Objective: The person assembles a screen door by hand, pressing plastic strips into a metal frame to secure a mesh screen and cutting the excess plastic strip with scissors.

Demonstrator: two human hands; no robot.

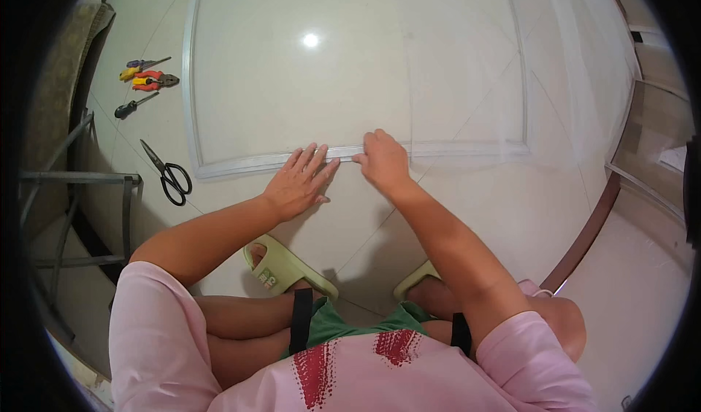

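Observation:
A silvery window-screen frame (244, 164) lies flat on the floor in front of me. Sheer white mesh (467, 91) spreads over it and runs past its right side. My left hand (294, 186) rests on the near bar, palm down, with fingers stretched and spread. Just to the right, my right hand (385, 165) presses on the same bar near its middle. Its fingers are curled together, the thumb pointing left along the bar. Whatever it may hold is hidden under the fingers.
Black-handled scissors (175, 183) lie open left of the frame. Beyond them are a dark screwdriver (135, 105), red-and-yellow pliers (157, 81) and a yellow-and-purple screwdriver (142, 67). Grey metal legs (80, 178) stand at the far left. Another screen panel (650, 131) leans at the right.

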